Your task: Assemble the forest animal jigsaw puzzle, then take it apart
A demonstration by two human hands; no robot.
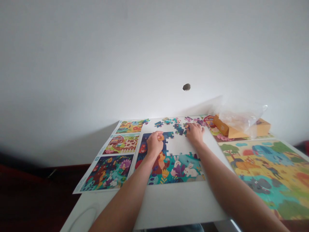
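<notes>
A partly assembled jigsaw puzzle [182, 167] lies on the white table, showing a bear, white rabbits and plants; its upper right part is a gap with bare table. My left hand [154, 143] rests over the puzzle's upper left part, its fingers curled in; whatever they may hold is hidden. At the far side, my right hand [195, 132] reaches over loose puzzle pieces [179, 129], fingers apart and tips down beside a dark piece. More loose pieces [167, 120] are scattered near the wall.
Left of the puzzle lies a sheet with three printed pictures [122, 144]. On the right is a finished-looking animal picture [267, 170]. Behind it are an orange box [238, 131] and a clear plastic bag [243, 114]. A white wall [145, 64] with a hole rises behind the table.
</notes>
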